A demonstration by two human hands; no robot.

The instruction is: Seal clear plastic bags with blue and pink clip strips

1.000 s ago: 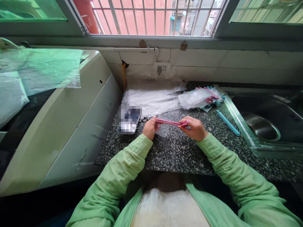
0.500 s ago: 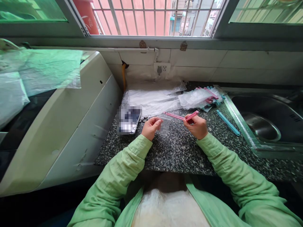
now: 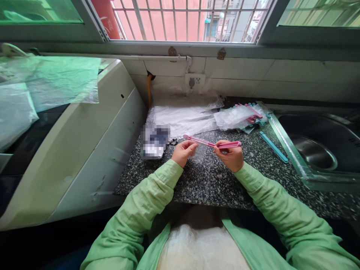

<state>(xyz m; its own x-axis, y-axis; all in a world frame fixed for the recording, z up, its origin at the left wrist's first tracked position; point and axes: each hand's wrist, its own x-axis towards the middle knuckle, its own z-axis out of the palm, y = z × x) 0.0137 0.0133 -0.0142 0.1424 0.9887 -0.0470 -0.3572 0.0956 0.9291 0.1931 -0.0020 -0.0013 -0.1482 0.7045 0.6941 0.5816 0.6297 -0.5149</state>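
Note:
My left hand (image 3: 183, 153) is closed in a pinch on the edge of a small clear plastic bag (image 3: 199, 154), which hangs to its right above the counter. My right hand (image 3: 230, 155) grips a long, slim pink plastic clip (image 3: 229, 144) of the bag-sealing kind. One thin arm of the clip reaches left across the top of the bag, its rounded end just above my left fingers. Whether that end touches the left hand, I cannot tell. Farther right, a blue clip (image 3: 274, 147) of similar shape lies on the counter.
Behind my hands, white plastic bags (image 3: 182, 118) lie on the speckled counter (image 3: 208, 187). A pile of pink and blue clips (image 3: 254, 115) lies partly under clear plastic. A blurred-out phone-like object (image 3: 155, 141) is at left, a steel sink (image 3: 315, 150) at right, a pale machine (image 3: 92, 150) far left.
The clip's thin arm has moved left, from beside the bag to over its top. Its other arm, raised before, now points right and lies nearly level. The bag stays in my left hand.

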